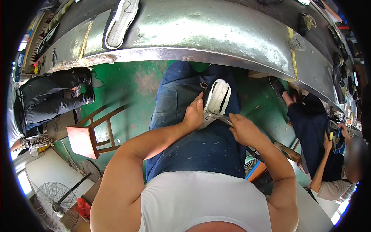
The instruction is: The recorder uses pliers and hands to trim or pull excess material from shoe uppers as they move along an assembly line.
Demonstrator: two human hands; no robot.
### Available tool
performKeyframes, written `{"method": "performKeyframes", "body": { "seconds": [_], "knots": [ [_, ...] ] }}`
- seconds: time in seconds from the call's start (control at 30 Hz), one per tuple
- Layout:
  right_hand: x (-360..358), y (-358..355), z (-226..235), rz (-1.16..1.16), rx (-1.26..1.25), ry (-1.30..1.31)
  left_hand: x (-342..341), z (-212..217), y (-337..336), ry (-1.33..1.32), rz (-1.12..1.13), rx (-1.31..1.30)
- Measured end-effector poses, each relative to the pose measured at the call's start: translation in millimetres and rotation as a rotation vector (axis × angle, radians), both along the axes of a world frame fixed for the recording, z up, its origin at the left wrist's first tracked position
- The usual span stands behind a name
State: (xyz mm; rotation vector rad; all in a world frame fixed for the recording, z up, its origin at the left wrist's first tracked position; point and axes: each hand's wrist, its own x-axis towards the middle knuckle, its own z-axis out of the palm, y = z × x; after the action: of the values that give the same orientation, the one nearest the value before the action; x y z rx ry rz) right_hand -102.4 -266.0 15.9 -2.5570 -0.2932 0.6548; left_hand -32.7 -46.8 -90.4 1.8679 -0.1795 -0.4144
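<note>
A shoe (218, 96) with a dark upper and a white underside is held over my lap, its underside facing up. My left hand (194, 115) is closed round its left side near the lower end. In my right hand (245, 130) is a pair of metal pliers (221, 117), its fingers wrapped round the handles. The jaws reach the lower end of the shoe; what exactly they grip is too small to tell. On the metal bench ahead, another shoe (116, 34) lies with its white underside up.
A metal-topped bench (185, 33) curves across the front, with a clear cup (297, 42) at its right. A wooden stool (83, 141) stands on the green floor at left, a fan (54, 201) behind it. Co-workers (320, 135) sit on both sides.
</note>
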Motion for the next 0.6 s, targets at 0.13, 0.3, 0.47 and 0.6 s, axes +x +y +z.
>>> {"method": "performKeyframes", "body": {
  "seconds": [0.13, 0.3, 0.47, 0.6],
  "knots": [
    [10, 0, 7, -0.031, -0.126, -0.274, 1, 3, 3, -0.216, -0.127, 0.074],
    [3, -20, -38, -0.133, -0.048, -0.162, 5, 14, 6, -0.372, -0.345, 0.177],
    [-23, -30, -43, -0.206, -0.029, -0.075, 15, 27, 8, -0.482, -0.616, 0.349],
    [8, -48, 1, -0.168, 0.133, 0.25, 22, 33, 3, -0.392, -0.638, 0.389]
  ]
}}
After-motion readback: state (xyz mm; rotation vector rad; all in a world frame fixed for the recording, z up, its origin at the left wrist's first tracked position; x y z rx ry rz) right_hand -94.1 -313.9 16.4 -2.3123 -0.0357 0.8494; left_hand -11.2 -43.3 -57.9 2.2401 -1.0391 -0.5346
